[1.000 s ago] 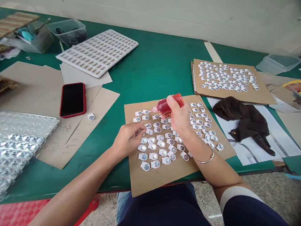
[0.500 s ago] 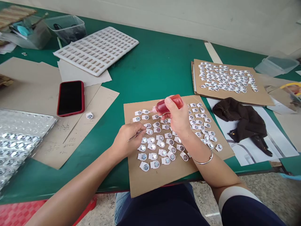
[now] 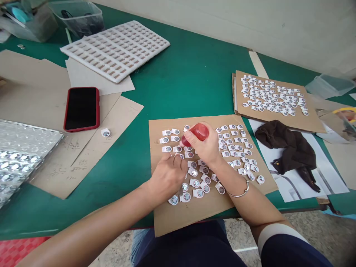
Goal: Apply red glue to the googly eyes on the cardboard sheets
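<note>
Even, moderately bright light covers the green worktop point(image 3: 194, 78), leaving soft shadows. Hard glints speckle the silvery tray point(image 3: 30, 137) toward its near left corner. The plastic bin point(image 3: 39, 24) toward its far left corner looks blurred.

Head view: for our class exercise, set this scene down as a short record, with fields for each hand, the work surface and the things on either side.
Right hand: wrapped around a red bottle
Left hand: low over the cardboard sheet; whether it holds anything is unclear
On the sheet: rows of small white pieces with round silvery centres
Table: green
To the left: red-cased phone, white slotted tray
To the right: dark brown cloth, second cardboard stack bearing similar pieces
</note>
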The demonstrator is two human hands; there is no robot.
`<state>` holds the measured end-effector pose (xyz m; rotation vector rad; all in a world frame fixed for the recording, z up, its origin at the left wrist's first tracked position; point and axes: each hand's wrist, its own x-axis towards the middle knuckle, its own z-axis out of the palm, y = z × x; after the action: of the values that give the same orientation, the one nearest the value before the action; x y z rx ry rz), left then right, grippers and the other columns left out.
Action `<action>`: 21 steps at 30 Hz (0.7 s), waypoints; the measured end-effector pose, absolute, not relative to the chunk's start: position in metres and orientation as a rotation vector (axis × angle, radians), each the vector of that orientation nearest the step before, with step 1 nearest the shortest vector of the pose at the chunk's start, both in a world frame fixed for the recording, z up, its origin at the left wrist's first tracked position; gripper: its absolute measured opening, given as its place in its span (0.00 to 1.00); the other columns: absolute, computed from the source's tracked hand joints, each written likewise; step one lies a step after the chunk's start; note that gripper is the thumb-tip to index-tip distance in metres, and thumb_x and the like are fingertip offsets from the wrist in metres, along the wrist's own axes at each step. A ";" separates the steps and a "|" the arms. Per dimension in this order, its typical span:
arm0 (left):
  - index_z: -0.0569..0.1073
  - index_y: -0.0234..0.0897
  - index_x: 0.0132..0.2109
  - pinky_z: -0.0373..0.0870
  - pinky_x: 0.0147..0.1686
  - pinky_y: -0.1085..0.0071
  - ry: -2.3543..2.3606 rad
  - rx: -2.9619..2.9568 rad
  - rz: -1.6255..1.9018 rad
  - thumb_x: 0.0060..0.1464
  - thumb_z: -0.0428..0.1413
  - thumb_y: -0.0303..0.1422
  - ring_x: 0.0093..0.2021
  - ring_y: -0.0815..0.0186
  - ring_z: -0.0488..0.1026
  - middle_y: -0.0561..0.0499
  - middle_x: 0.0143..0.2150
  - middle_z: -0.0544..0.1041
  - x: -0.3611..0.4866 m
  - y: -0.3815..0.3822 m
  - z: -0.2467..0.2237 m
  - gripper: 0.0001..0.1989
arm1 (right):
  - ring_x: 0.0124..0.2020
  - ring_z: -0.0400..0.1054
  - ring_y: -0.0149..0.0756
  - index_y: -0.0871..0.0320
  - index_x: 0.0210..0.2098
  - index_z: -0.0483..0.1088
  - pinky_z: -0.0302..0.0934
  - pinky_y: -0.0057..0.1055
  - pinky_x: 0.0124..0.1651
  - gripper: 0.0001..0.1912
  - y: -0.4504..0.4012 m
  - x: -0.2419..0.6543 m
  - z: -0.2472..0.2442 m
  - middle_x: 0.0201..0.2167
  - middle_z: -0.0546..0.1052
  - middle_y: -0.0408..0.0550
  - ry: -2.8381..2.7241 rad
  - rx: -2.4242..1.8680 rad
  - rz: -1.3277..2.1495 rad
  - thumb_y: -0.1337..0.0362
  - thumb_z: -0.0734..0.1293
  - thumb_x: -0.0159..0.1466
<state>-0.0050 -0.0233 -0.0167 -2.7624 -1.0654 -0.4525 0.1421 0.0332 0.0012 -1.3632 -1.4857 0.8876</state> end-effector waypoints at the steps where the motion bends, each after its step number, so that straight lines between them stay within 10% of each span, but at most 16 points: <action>1: 0.66 0.33 0.25 0.65 0.27 0.64 -1.040 -2.714 -0.466 0.50 0.44 0.18 0.23 0.62 0.65 0.45 0.22 0.68 -0.003 -0.024 -0.018 0.11 | 0.27 0.69 0.34 0.55 0.30 0.67 0.65 0.34 0.31 0.17 0.033 0.141 0.000 0.24 0.74 0.44 -1.512 -1.373 0.839 0.49 0.70 0.53; 21: 0.64 0.34 0.23 0.61 0.24 0.68 -0.998 -2.534 -0.497 0.52 0.46 0.17 0.21 0.64 0.64 0.47 0.19 0.68 0.001 -0.026 -0.022 0.14 | 0.24 0.64 0.31 0.55 0.27 0.65 0.61 0.31 0.29 0.18 0.033 0.137 -0.007 0.23 0.72 0.42 -1.661 -1.397 0.640 0.47 0.69 0.53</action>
<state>0.0005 -0.0261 -0.0222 -2.5339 -0.9981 -0.4966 0.1369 0.0327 -0.0074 -1.3968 -1.6611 0.6400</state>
